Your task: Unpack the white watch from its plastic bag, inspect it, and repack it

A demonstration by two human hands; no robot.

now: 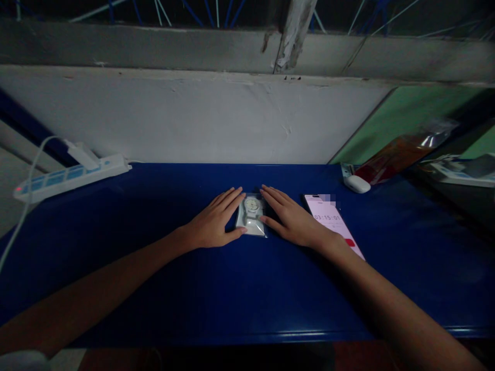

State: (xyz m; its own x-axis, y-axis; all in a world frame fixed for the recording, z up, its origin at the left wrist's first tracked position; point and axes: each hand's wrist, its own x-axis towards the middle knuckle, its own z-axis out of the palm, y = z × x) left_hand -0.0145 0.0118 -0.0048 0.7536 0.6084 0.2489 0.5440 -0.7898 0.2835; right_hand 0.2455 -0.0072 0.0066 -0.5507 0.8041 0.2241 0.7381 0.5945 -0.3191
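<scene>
Watch (252, 205) in clear pouch (255, 228), on blue surface (232, 293).
Left hand (214, 221) left of watch, right hand (292, 219) right of it; fingers outstretched, unclenched (thumbs by the pouch edges); phone (334, 226) farther right.

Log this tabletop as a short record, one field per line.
Surface: blue table
Centre: white watch in a clear packet
Left hand: open, thumb and fingertips at the packet's left edge
Right hand: open, thumb at the packet's right edge
Hand pressure: cannot tell
Right of hands: phone reading 03:15:01, partly behind the right forearm
Far right: small white rounded object, tilted bottle
Far left: power strip, red light at one end
</scene>
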